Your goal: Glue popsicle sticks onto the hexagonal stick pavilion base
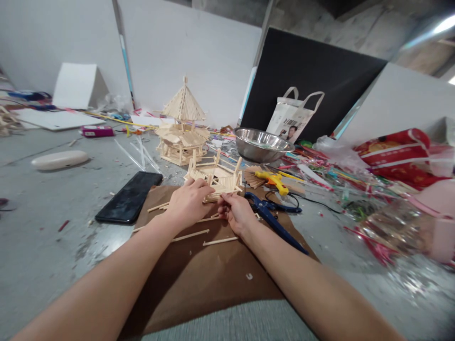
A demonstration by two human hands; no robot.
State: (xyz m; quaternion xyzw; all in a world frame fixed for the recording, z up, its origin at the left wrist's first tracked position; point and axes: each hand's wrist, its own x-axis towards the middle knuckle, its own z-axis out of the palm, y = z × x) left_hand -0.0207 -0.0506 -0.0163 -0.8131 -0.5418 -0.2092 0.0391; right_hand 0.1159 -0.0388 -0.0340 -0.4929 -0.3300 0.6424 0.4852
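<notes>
A low, many-sided wooden stick model (227,182) with short upright posts stands on a brown sheet (213,284). My left hand (190,201) is closed over its near left edge, fingertips on the sticks. At the near right edge, the thumb and fingers of my right hand (235,212) pinch the model; whether a loose stick is also between them is hidden. Several loose wooden sticks (220,241) lie on the sheet below and beside my hands. Behind stands a taller stick pavilion (183,137) with a pointed roof.
Dark blue pliers-like cutters (272,218) and a yellow glue gun (273,181) lie to the right. A black phone (130,196) is at the left. Farther back are a metal bowl (263,144) and a white bag (289,118). Plastic scraps litter the right side.
</notes>
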